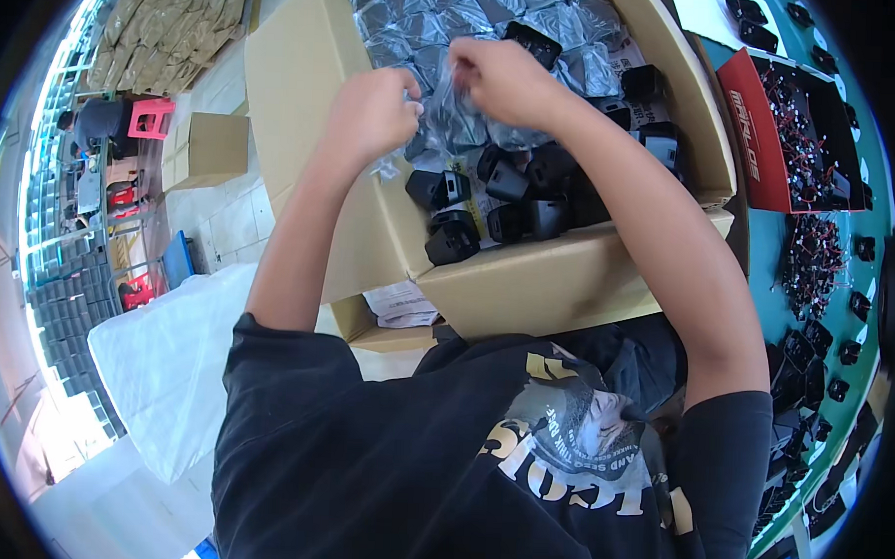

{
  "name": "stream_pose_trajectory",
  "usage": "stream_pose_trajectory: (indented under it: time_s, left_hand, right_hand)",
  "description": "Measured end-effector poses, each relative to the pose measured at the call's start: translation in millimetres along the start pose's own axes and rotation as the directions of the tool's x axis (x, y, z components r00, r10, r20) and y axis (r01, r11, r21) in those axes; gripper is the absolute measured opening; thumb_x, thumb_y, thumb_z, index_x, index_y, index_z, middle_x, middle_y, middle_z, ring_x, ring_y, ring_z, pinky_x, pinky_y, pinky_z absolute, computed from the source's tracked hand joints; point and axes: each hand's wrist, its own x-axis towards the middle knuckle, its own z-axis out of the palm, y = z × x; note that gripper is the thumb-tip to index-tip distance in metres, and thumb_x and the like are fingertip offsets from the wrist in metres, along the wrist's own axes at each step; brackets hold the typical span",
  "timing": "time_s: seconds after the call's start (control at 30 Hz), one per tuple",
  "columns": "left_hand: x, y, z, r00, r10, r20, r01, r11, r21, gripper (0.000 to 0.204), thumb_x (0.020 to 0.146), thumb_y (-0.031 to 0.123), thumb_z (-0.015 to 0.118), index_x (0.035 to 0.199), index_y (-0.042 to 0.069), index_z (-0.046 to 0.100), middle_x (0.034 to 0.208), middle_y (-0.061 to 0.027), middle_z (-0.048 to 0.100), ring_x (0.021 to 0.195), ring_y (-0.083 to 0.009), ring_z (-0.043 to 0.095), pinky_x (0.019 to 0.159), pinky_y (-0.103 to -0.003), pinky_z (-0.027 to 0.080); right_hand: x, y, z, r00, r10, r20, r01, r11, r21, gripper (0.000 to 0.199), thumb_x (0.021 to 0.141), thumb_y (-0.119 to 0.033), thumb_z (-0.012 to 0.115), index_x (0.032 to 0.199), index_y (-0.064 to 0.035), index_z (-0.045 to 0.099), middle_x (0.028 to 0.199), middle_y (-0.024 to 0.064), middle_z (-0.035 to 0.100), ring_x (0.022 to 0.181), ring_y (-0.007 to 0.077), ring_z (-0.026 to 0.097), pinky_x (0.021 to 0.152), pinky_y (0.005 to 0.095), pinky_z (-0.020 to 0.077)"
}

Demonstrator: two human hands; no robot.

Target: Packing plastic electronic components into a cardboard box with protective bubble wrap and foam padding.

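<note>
Both my hands are over a large open cardboard box (556,283). My right hand (509,82) is closed, its fingertips pinching a clear plastic bag (458,122). Beside the bag's other side, my left hand (372,114) has its fingers curled in; the plastic runs up to them. Part of the bag between the hands is blurred. Under and around it lie several loose black plastic housings (543,216). Farther back in the box, many bagged housings (417,27) sit in rows, with one bare black housing (535,44) on top.
On the right, a green table (764,241) holds a red box (743,132) of small wired parts, a wire pile (813,263) and black parts. To the left are a smaller carton (206,151), a white covered stack (169,358), a pink stool (150,118) and another person (108,125).
</note>
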Motion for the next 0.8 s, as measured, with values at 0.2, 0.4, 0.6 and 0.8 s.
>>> stream_pose_trajectory:
  time_s: [0.2, 0.4, 0.6, 0.8]
  left_hand:
    - [21.8, -6.5, 30.0, 0.995, 0.095, 0.0, -0.091, 0.951, 0.295, 0.018, 0.076, 0.017, 0.068, 0.085, 0.003, 0.074, 0.085, -0.0182, 0.073, 0.075, -0.0426, 0.067, 0.067, -0.048, 0.054]
    - [24.5, -5.2, 26.9, 0.987, 0.097, 0.127, -0.124, 0.968, 0.217, 0.019, 0.076, 0.015, 0.066, 0.087, 0.003, 0.075, 0.086, -0.0182, 0.073, 0.077, -0.0438, 0.068, 0.067, -0.048, 0.055]
    - [24.6, -3.2, 33.0, 0.992, 0.121, 0.04, -0.124, 0.987, 0.099, 0.018, 0.08, 0.012, 0.062, 0.09, 0.002, 0.073, 0.087, -0.019, 0.073, 0.078, -0.0441, 0.067, 0.071, -0.048, 0.054]
    - [21.5, -0.5, 35.6, 0.983, 0.175, -0.056, -0.18, 0.978, -0.109, 0.014, 0.083, 0.007, 0.058, 0.093, 0.002, 0.067, 0.088, -0.019, 0.072, 0.08, -0.0421, 0.065, 0.074, -0.046, 0.052]
  right_hand:
    - [-6.7, 3.1, -2.5, 0.98, -0.084, -0.181, 0.108, 0.986, 0.128, 0.01, 0.085, -0.006, 0.067, 0.094, -0.0075, 0.065, 0.082, 0.0082, 0.071, 0.071, 0.0334, 0.065, 0.067, 0.0422, 0.0513]
    - [-7.5, -9.4, -29.4, 0.954, -0.225, -0.196, 0.259, 0.951, 0.17, 0.006, 0.087, -0.008, 0.068, 0.093, -0.0064, 0.065, 0.078, 0.0085, 0.068, 0.066, 0.0297, 0.06, 0.065, 0.0399, 0.0495]
    - [5.5, 8.8, -79.5, 0.956, 0.289, -0.041, -0.16, 0.639, 0.752, 0.018, 0.096, 0.001, 0.049, 0.088, -0.0071, 0.064, 0.084, 0.0048, 0.066, 0.074, 0.0155, 0.058, 0.068, 0.0267, 0.0475]
    - [-8.7, 41.4, -116.1, 0.947, 0.313, -0.075, -0.308, 0.948, 0.081, 0.01, 0.095, -0.012, 0.061, 0.094, -0.0051, 0.068, 0.086, 0.0079, 0.07, 0.076, 0.0231, 0.063, 0.075, 0.0338, 0.0521]
